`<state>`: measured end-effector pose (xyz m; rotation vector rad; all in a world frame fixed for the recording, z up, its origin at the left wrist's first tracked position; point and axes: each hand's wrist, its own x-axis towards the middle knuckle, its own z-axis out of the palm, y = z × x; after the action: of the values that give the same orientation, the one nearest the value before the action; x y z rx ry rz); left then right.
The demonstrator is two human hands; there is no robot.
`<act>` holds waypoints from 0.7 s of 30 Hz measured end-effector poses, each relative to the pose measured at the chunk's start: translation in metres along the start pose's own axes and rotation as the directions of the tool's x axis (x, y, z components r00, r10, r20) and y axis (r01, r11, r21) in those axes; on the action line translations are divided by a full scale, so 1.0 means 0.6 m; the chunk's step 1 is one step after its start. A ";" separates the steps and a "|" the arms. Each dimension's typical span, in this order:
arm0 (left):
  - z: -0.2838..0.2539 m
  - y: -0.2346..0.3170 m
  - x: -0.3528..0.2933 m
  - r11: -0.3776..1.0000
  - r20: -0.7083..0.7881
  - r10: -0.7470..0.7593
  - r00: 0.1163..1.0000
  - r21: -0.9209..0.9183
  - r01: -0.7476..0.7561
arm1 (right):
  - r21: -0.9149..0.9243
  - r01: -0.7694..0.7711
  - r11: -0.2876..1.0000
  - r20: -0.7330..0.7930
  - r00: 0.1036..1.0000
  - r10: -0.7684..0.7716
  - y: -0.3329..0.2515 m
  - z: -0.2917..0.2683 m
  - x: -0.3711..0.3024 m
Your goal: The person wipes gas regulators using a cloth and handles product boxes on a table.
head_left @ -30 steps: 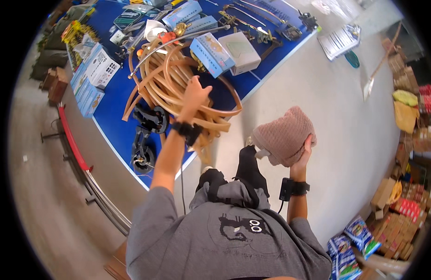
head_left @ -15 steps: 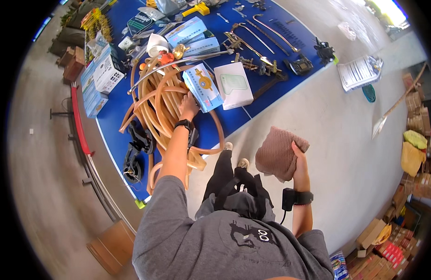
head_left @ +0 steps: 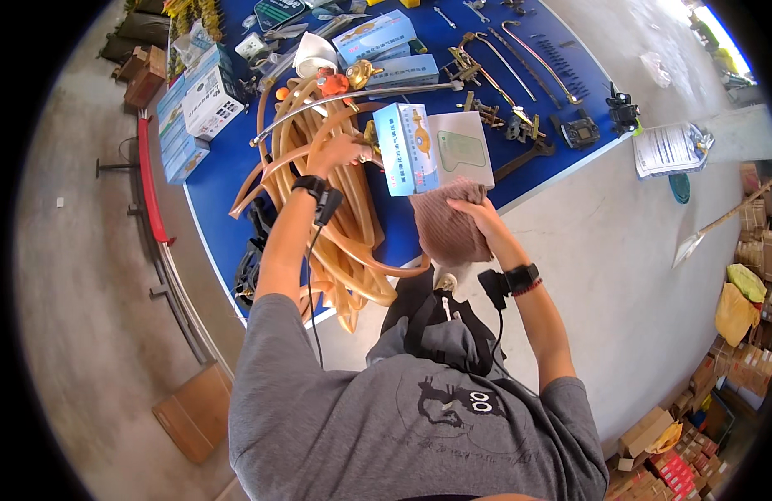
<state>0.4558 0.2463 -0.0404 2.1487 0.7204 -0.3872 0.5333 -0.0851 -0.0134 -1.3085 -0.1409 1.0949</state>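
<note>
Blue box [head_left: 408, 150] closed, contents hidden; right grip [head_left: 486, 220] holding brown cloth [head_left: 449, 227]; left grip [head_left: 342, 154] unclear.

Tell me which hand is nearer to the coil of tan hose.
Left. The left hand is right over the upper part of the coil of tan hose; the right hand, gripping a brown cloth, is apart from it, to its right.

Hose [head_left: 349, 213] and blue box [head_left: 407, 150] crowd the table [head_left: 394, 240]; floor [head_left: 603, 275] at right gives passage
</note>
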 end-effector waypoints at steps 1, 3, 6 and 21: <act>-0.019 -0.012 -0.005 0.972 0.037 -0.068 0.997 -0.222 0.074 | 0.022 -0.030 0.999 0.017 0.999 0.030 -0.001 0.009 0.014; -0.051 -0.039 -0.024 0.851 0.090 -0.116 0.989 -0.504 0.146 | -0.005 -0.034 0.999 0.056 0.998 0.035 0.000 0.026 0.029; -0.062 -0.062 -0.094 0.694 0.045 -0.097 0.994 -0.713 0.101 | -0.124 -0.058 0.991 0.124 0.990 0.073 0.010 0.040 0.042; 0.021 0.056 -0.325 0.333 -0.193 0.071 0.979 -0.920 -0.206 | 0.448 0.150 0.881 -0.067 0.989 -0.134 -0.086 0.003 -0.006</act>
<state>0.3219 0.1492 0.0691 1.0544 0.5805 0.2629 0.5594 -0.0796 0.0307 -0.8801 0.0447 0.9095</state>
